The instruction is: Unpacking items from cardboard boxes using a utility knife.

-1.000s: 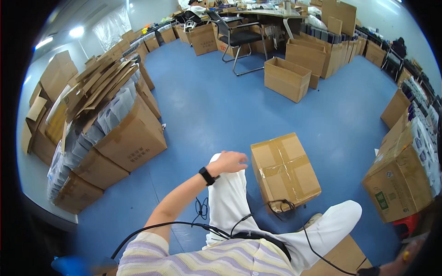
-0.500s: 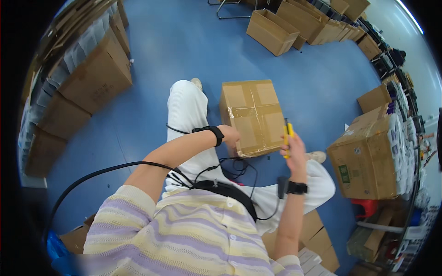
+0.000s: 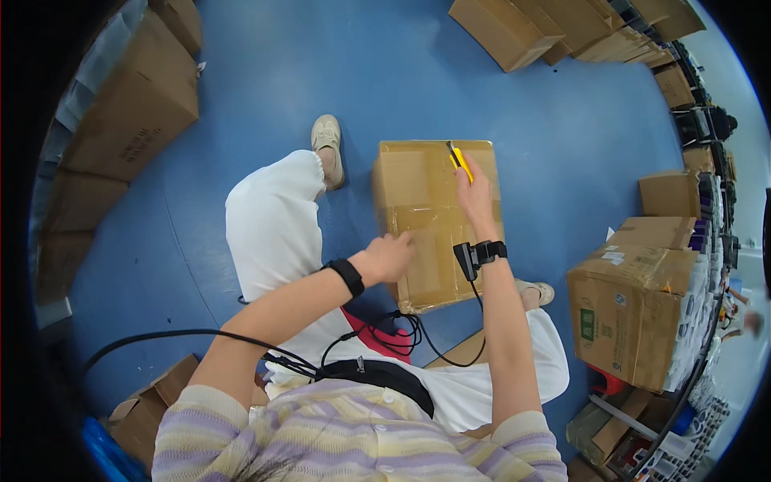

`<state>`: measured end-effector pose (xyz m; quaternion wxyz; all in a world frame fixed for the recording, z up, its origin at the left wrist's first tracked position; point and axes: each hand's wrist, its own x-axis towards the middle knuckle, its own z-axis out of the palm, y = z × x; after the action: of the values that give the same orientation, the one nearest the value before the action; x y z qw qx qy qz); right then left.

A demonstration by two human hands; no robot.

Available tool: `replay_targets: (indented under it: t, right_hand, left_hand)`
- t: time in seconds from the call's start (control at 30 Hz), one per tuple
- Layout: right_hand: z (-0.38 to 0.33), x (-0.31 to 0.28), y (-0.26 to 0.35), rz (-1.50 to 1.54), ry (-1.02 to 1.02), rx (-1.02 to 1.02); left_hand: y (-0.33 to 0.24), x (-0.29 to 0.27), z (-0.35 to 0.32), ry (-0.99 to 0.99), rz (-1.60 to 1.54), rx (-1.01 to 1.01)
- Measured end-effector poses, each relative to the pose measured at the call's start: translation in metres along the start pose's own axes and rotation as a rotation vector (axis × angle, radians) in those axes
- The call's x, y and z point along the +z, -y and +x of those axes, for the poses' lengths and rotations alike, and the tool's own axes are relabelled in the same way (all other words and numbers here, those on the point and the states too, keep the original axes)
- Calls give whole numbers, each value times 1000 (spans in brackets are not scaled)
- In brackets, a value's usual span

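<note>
A taped cardboard box (image 3: 426,269) stands on the floor between my legs, with clear tape along and across its top. My right hand (image 3: 475,193) is closed around a yellow utility knife (image 3: 460,163). The knife's dark tip is over the box's far edge, near the lengthwise tape seam; whether it touches the tape I cannot tell. My left hand (image 3: 389,257) is at the box's left side, its loosely bent fingers reaching over the top and a little blurred. Nothing shows in it.
Black cables (image 3: 414,333) hang between me and the box. A large carton (image 3: 634,305) stands on the right, with tall cartons (image 3: 144,104) on the left. An open cardboard box (image 3: 506,32) lies at the far right. Below my right leg sits a red stool (image 3: 608,381).
My right hand has carried the knife from beside the box's right edge to over its far edge. My left hand has come off the near-left corner slightly. The view has shifted.
</note>
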<state>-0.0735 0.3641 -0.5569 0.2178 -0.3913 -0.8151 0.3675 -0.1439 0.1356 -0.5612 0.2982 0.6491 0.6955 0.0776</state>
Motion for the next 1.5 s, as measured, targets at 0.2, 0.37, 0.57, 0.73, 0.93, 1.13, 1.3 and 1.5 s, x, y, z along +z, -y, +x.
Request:
replay_targets:
  t: [0.2, 0.37, 0.57, 0.73, 0.93, 1.13, 1.3, 1.5]
  right_hand:
    - [5, 8, 14, 10, 45, 72]
    - [7, 9, 16, -22, 73, 19]
    - [11, 18, 13, -52, 49, -75]
    - [18, 16, 10, -176, 59, -125]
    - [13, 16, 15, -229, 61, -89]
    - [-3, 7, 6, -192, 80, -57]
    - [-2, 4, -1, -234, 119, -20]
    - [-22, -11, 6, -353, 211, 19]
  left_hand:
    - [-7, 6, -18, -43, 152, 33]
    - [-16, 7, -17, -65, 145, 85]
    - [-18, 5, -19, -126, 145, 109]
    - [-23, -5, -18, -77, 171, 82]
    - [-23, -1, -17, -90, 167, 81]
    - [-22, -2, -15, -78, 190, 86]
    - [-17, 0, -5, -93, 161, 88]
    - [-16, -20, 4, 33, 104, 27]
